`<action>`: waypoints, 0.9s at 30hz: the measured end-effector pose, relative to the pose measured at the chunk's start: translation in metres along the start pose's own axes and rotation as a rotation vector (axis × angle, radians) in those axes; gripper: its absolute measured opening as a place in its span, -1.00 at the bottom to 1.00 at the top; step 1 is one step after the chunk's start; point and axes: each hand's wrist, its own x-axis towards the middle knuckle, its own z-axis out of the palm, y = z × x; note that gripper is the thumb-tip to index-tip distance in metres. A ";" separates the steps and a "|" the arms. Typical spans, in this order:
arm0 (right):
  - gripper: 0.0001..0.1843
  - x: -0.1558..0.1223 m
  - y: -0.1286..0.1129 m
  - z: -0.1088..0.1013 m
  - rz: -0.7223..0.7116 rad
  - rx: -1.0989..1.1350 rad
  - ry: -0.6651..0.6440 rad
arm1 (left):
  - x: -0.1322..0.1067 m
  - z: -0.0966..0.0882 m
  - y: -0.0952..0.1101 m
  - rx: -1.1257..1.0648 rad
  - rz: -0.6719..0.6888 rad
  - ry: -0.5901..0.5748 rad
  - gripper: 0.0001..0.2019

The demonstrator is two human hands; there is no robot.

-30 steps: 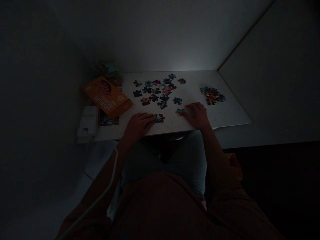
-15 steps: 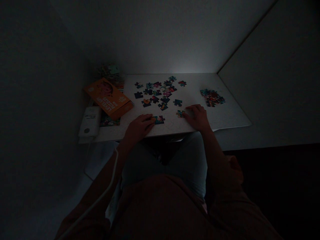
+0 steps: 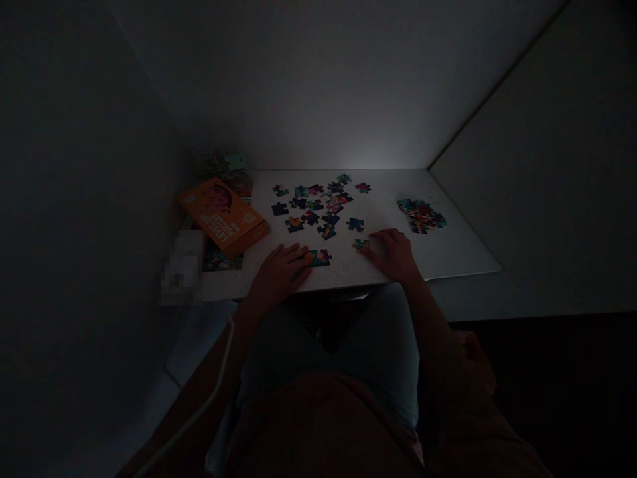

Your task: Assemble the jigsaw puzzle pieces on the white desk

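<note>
Fingers spread, my left hand (image 3: 281,272) lies flat near the table's front edge. Its fingertips touch the left end of a short strip of joined jigsaw pieces (image 3: 321,257). My right hand (image 3: 395,253) rests to the right, thumb and index finger apart. The thumb tip touches a single jigsaw piece (image 3: 360,245), which lies flat and is partly covered. Just beyond it is a dark blue jigsaw piece (image 3: 355,224). Farther back, several loose jigsaw pieces (image 3: 313,204) are scattered in a loose group, some overlapping.
An orange puzzle box (image 3: 223,216) lies at the left over other printed pieces. Beside it is a blurred white device (image 3: 182,269). A heap of jigsaw pieces (image 3: 422,216) sits at the right of the white table (image 3: 448,255). Walls stand behind and to the right.
The view has tilted, so the table sits lower in the picture. My right thumb reaches slightly further over the single piece. The left hand's fingers are a little more spread.
</note>
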 end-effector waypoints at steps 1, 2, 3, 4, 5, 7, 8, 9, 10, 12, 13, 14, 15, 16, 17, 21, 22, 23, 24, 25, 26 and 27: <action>-0.33 0.000 0.001 -0.001 0.004 0.001 -0.002 | 0.000 0.000 0.000 -0.001 -0.002 -0.001 -0.66; -0.36 0.001 0.002 -0.001 0.007 0.006 -0.010 | -0.001 0.001 -0.001 -0.002 -0.004 0.000 -0.66; -0.41 0.005 0.003 -0.001 0.008 0.014 -0.021 | -0.001 0.001 -0.001 -0.003 -0.004 0.003 -0.66; -0.46 0.011 0.004 0.000 0.005 0.022 -0.034 | -0.001 0.002 -0.001 -0.003 -0.001 0.007 -0.66; -0.50 0.020 0.003 0.002 -0.003 0.028 -0.050 | -0.001 0.002 -0.001 -0.003 0.004 0.010 -0.67; -0.56 0.048 0.000 0.011 -0.035 0.033 -0.094 | -0.001 0.002 0.000 -0.004 0.013 0.018 -0.68; -0.57 0.066 -0.005 0.018 -0.054 0.030 -0.121 | -0.001 0.001 0.000 -0.005 0.014 0.024 -0.69; -0.57 0.087 -0.011 0.026 -0.073 0.031 -0.155 | -0.002 0.001 0.001 -0.005 0.009 0.031 -0.70; -0.57 0.109 -0.018 0.035 -0.083 0.031 -0.192 | -0.002 0.001 0.002 -0.005 0.001 0.039 -0.71; -0.55 0.153 -0.034 0.056 -0.096 0.002 -0.257 | -0.002 0.000 0.002 -0.004 -0.014 0.046 -0.72; -0.52 0.174 -0.043 0.066 -0.101 -0.021 -0.289 | -0.002 -0.001 0.003 -0.004 -0.018 0.045 -0.73; -0.48 0.193 -0.050 0.075 -0.102 -0.047 -0.319 | -0.002 -0.001 0.003 -0.004 -0.021 0.041 -0.73; -0.44 0.209 -0.056 0.083 -0.092 -0.076 -0.350 | -0.002 -0.001 0.003 -0.005 -0.024 0.037 -0.74; -0.40 0.223 -0.060 0.090 -0.077 -0.104 -0.379 | -0.003 -0.002 0.003 -0.006 -0.029 0.034 -0.75; -0.36 0.235 -0.062 0.095 -0.060 -0.129 -0.405 | -0.003 -0.002 0.004 -0.008 -0.037 0.031 -0.75; -0.34 0.263 -0.055 0.104 -0.020 -0.166 -0.474 | -0.003 -0.002 0.005 -0.023 -0.058 0.016 -0.74; -0.37 0.267 -0.052 0.105 -0.013 -0.162 -0.476 | -0.003 -0.003 0.006 -0.024 -0.060 0.011 -0.73; -0.39 0.270 -0.049 0.105 -0.002 -0.152 -0.469 | -0.003 -0.003 0.006 -0.024 -0.061 0.007 -0.73; -0.42 0.272 -0.047 0.105 0.018 -0.137 -0.456 | -0.003 -0.003 0.007 -0.025 -0.064 0.006 -0.73; -0.45 0.274 -0.046 0.105 0.047 -0.117 -0.442 | -0.003 -0.003 0.008 -0.026 -0.068 0.007 -0.73; -0.49 0.275 -0.045 0.105 0.078 -0.091 -0.427 | -0.003 -0.003 0.008 -0.028 -0.071 0.006 -0.73; -0.53 0.275 -0.045 0.105 0.110 -0.056 -0.408 | -0.003 -0.003 0.008 -0.030 -0.077 0.005 -0.73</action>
